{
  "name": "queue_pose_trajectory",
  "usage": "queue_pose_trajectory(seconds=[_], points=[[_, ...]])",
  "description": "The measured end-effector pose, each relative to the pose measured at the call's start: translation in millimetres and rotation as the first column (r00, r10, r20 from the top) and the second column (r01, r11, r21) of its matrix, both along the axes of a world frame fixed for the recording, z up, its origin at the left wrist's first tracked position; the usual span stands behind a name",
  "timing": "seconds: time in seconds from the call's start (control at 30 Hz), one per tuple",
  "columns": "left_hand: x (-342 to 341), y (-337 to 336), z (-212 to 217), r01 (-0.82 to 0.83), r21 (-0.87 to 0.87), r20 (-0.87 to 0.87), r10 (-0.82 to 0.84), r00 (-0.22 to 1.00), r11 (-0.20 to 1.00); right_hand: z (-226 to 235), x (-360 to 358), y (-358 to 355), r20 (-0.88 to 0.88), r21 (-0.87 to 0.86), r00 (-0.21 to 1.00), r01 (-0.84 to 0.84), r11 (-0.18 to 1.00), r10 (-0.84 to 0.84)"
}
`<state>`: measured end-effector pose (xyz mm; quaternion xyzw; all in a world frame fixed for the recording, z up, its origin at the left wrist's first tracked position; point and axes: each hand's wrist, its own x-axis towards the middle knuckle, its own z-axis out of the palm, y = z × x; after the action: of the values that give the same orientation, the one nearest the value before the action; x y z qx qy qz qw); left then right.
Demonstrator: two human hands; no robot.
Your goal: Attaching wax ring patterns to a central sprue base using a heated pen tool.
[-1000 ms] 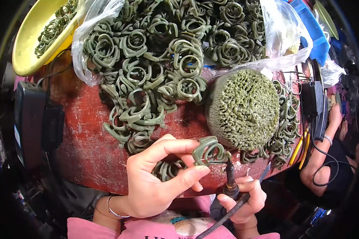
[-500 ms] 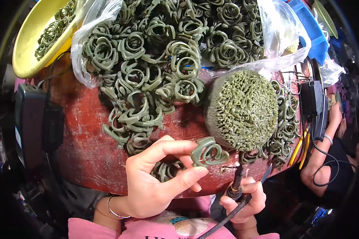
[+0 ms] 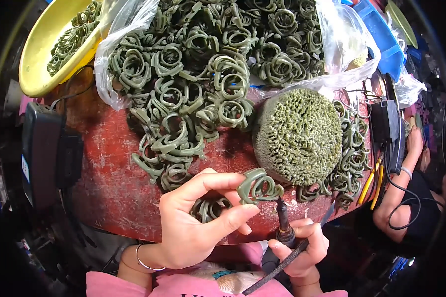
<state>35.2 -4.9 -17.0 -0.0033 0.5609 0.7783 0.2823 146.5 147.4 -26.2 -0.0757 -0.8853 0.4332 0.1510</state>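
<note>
My left hand (image 3: 198,218) pinches a green wax ring (image 3: 257,188) with a scrolled, open pattern between thumb and fingers. My right hand (image 3: 302,250) is closed round the handle of a corded soldering iron (image 3: 283,222), tip pointing up. The dark tip meets, or nearly meets, the right end of the held ring. Behind my left hand, partly hidden, more green rings (image 3: 208,210) lie on the table. Just beyond both hands stands a round green block (image 3: 300,138) with a rough, pitted top.
A heap of green rings (image 3: 173,133) spills from a clear plastic bag (image 3: 109,74) over the red table (image 3: 109,173). Further rings (image 3: 354,153) lie right of the block. Around these are a yellow basin (image 3: 32,74), black box (image 3: 44,153), yellow-handled tool (image 3: 369,183), grey blade (image 3: 328,213) and another person's arm (image 3: 401,193).
My right hand has brought the soldering iron left and up, so its tip is now at the ring's right end. The left hand keeps its hold, nearly still. The whole view has shifted slightly.
</note>
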Motion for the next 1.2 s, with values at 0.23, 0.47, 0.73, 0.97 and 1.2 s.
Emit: queue_pose_trajectory(seconds=[0.23, 0.47, 0.73, 0.97, 1.2], points=[[1.7, -1.1, -1.6, -0.015, 0.043, 0.005, 0.015, 1.0, 0.999, 0.1, 0.8, -0.7, 0.007, 0.018, 1.0, 0.005, 1.0, -0.006], [1.3, -2.7, -2.6, -0.021, 0.04, -0.005, 0.021, 1.0, 0.999, 2.3, 5.7, -3.8, 0.106, -0.009, 0.994, 0.026, 1.0, -0.025], [-4.6, 2.6, -2.6, -0.023, 0.064, -0.017, 0.025, 1.0, 0.998, -4.5, 15.0, 2.0, 0.034, -0.187, 0.988, 0.157, 0.97, -0.153], [3.7, 1.3, -1.9, -0.097, 0.037, 0.014, 0.097, 0.995, 0.995, 28.0, -17.8, 66.1, -0.091, 0.058, 0.829, 0.558, 0.828, -0.552], [7.5, -4.5, -4.6, -0.095, 0.052, -0.004, 0.095, 0.995, 0.994, 26.7, -60.6, 143.5, -0.08, 0.463, 0.895, 0.423, 0.779, -0.438]])
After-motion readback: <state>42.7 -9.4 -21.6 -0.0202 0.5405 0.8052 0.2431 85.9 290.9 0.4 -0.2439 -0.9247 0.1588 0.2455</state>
